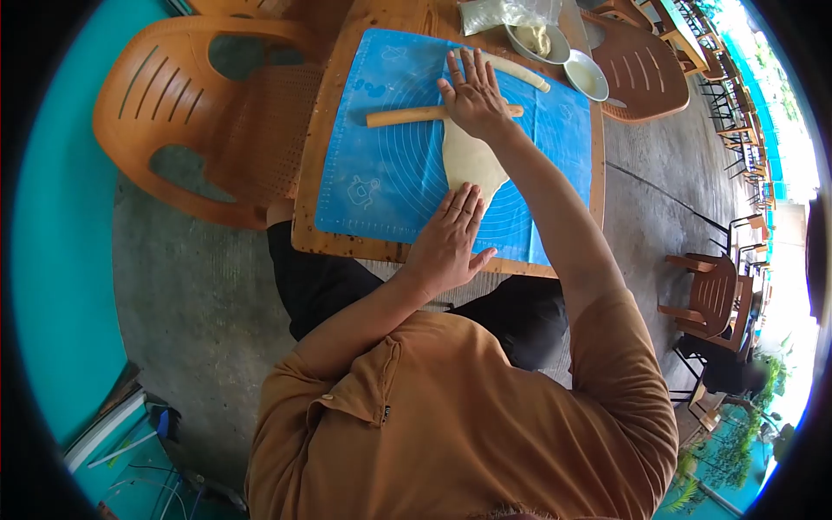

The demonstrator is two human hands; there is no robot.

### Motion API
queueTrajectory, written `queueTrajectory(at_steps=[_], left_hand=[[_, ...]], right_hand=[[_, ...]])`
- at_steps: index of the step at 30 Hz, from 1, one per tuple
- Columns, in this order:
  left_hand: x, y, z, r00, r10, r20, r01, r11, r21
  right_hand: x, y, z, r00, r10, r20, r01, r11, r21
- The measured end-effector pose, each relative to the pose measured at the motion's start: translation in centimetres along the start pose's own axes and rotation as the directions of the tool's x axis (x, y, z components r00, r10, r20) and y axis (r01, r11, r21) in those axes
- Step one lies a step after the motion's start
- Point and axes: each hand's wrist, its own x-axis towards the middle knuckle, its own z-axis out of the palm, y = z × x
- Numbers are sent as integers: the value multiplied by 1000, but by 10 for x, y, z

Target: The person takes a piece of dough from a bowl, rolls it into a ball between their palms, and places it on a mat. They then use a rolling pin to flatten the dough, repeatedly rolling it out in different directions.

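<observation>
nearest: left hand point(446, 243) lies flat, palm down, at the near edge of the blue mat point(381, 173). its fingers are straight and close together, the thumb is out to the side, and it grips nothing. the fingertips meet the near tip of the dough point(472, 160); can't tell if they press it or only touch.

the mat lies on a wooden table point(364, 246).

the dough is a pale, thin sheet on the mat. its long axis runs straight away from the body, narrow at the near end and wider toward the far end. it spans the gap between the two hands.

further: the rolling pin point(403, 115) lies crosswise, at right angles to the dough, over its far end. right hand point(474, 94) rests on the pin's right part with the palm flat and fingers spread, not curled round it. most of the pin sticks out to the left of that hand.

far: a pale roll point(524, 73), dough or a second pin, can't tell. two metal bowls point(539, 39) point(587, 76) and a plastic bag point(507, 12) sit at the table's far end. an orange chair point(199, 104) stands to the left.
</observation>
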Motion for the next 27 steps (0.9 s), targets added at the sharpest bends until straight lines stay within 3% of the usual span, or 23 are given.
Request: queueTrajectory(at_steps=[4,5,8,10,13,22,25,27], left_hand=[[1,0,0,1000,9,6,-10,999,39],[2,-1,-1,1000,6,5,-6,1000,18],[0,-2,1,1000,-2,7,2,1000,12],[0,0,0,1000,-6,12,5,1000,13],[2,0,-3,1000,-2,17,2,1000,1],[2,-2,-1,999,-9,40,9,1000,-6],[1,-2,-1,999,-3,34,2,1000,16],[3,-1,-3,1000,20,23,-20,999,35]], right_hand=[[4,5,-10,999,-29,-20,31,994,103],[-1,3,-17,997,23,-69,-8,978,209],[-30,8,-47,994,44,-101,-14,961,278],[-47,11,-47,994,15,-108,10,975,224],[-59,12,-35,994,-74,79,65,992,110],[-4,16,-2,996,-80,30,81,996,-47],[11,12,0,999,-24,-44,19,993,-114],[27,11,-5,999,9,49,1,980,-200]])
